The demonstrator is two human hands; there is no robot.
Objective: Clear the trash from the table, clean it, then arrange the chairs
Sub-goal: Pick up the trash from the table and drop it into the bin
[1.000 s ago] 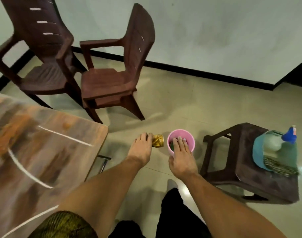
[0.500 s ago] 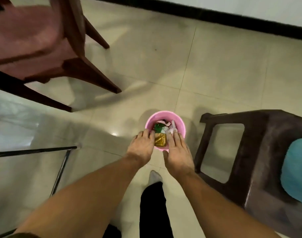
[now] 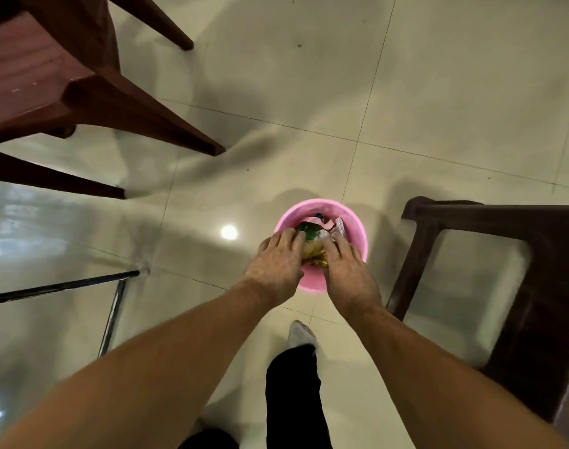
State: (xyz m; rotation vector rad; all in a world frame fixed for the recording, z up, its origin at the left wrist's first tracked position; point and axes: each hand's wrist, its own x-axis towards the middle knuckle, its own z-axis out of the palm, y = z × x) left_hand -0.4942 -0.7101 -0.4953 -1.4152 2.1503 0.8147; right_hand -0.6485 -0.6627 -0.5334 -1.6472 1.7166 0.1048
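A pink bin stands on the tiled floor below me. It holds crumpled trash: a gold wrapper, a green wrapper and pink paper. My left hand reaches over the bin's near left rim, its fairly straight fingers lying on the gold wrapper. From the near right rim my right hand presses the same pile with flat fingers. The two hands flank the gold wrapper, and their fingertips hide part of the trash.
A reddish-brown plastic chair stands at the upper left, legs angled toward the bin. A dark stool sits close on the right. The table's metal leg frame is at the left. My socked foot is just behind the bin.
I leaned down over the bin. My left hand brought the gold wrapper from beside the bin into it, and both hands moved down onto the trash inside.
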